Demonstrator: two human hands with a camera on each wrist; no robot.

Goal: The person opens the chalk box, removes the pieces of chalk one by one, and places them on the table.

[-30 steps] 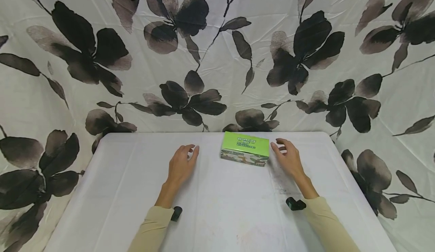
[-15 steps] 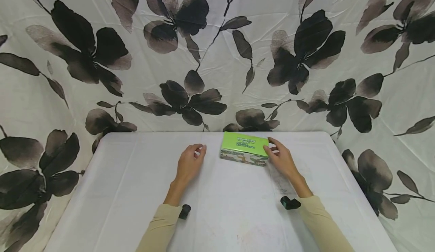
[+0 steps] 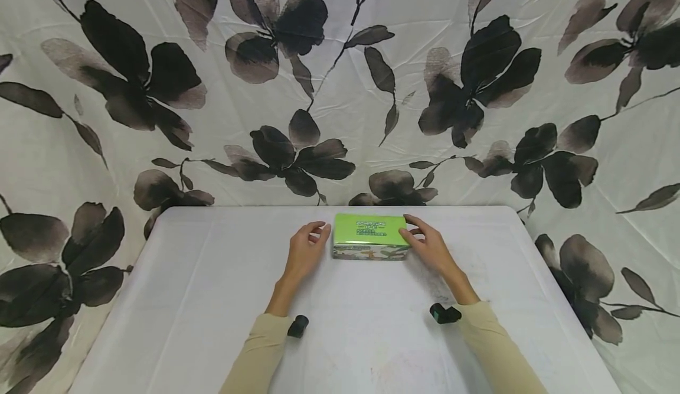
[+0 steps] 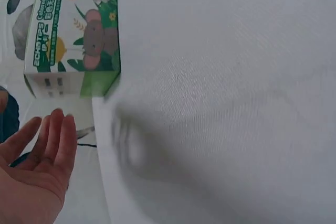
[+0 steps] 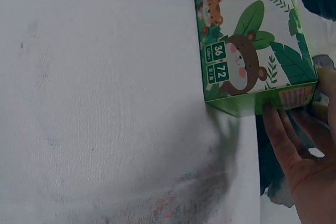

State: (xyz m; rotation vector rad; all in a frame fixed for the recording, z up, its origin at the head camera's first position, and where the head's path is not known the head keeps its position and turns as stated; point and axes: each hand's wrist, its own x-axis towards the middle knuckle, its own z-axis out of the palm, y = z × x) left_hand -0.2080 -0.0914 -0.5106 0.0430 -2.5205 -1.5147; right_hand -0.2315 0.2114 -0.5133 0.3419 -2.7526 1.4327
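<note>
green box sat closed on the white table, near its far edge. the right hand touched one end with relaxed fingers, not wrapped round it; the left hand hung just beside the other end, fingers loosely extended, holding nothing. contact seemed made at one end only, with the box neither opened nor lifted.

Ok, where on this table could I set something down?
Bare tabletop: left of the left hand, right of the right hand, and in front of the box. It's crowded at the box's ends, with a hand at each.
</note>
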